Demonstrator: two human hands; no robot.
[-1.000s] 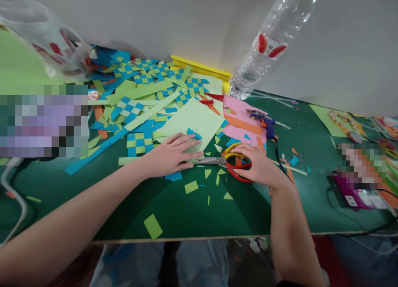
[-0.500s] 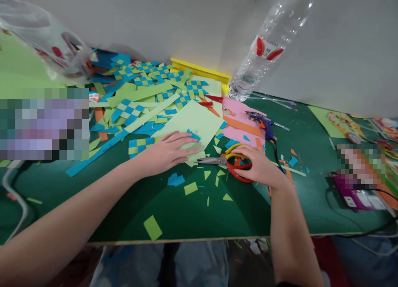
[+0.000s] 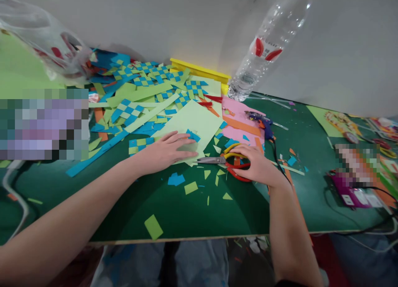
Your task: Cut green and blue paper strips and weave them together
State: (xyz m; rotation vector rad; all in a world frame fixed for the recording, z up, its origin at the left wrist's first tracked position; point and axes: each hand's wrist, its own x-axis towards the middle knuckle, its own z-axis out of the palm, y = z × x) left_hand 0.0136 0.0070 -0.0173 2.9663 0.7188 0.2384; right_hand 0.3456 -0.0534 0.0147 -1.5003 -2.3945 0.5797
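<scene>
My left hand [image 3: 169, 150] palm-down on the pale green sheet [image 3: 199, 115], fingers loosely spread, one at a blue scrap [image 3: 193, 135]; underside hidden. My right hand [image 3: 253, 162] curled round the handles of the scissors [image 3: 213, 160], blades pointing left over the worktop [image 3: 192, 216].

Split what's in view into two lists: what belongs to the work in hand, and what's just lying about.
Likely in the work:
- scissors, in the right hand
- pale green sheet, under the left hand
- perhaps the woven blue-and-green pieces

Apparently lying about:
- clear bottle
- plastic bag
- pink sheet
</scene>
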